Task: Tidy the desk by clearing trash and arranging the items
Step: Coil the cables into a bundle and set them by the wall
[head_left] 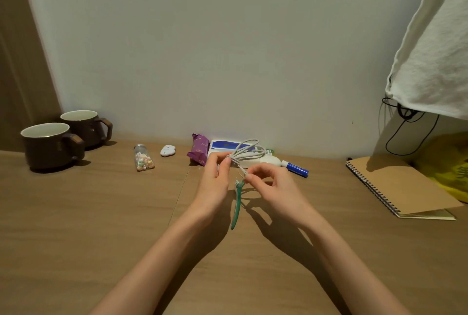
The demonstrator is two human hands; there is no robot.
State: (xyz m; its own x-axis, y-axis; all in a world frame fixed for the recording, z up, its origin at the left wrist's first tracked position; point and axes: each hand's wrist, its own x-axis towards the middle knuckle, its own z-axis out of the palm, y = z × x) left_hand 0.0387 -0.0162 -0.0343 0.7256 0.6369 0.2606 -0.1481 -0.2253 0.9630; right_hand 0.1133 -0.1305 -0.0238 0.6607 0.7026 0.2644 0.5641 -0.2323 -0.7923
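Note:
Above the middle of the wooden desk, my left hand pinches a bundle of looped grey cable. My right hand pinches the loose end of the same cable just right of the bundle. A green razor lies on the desk under and between my hands. Behind them, by the wall, are a purple packet, a white and blue box, a white oval object and a blue marker.
Two brown mugs stand at the far left. A small jar of pastel candies and a small white device lie near the wall. A spiral notebook, a yellow bag, black cords and a hanging white cloth fill the right side.

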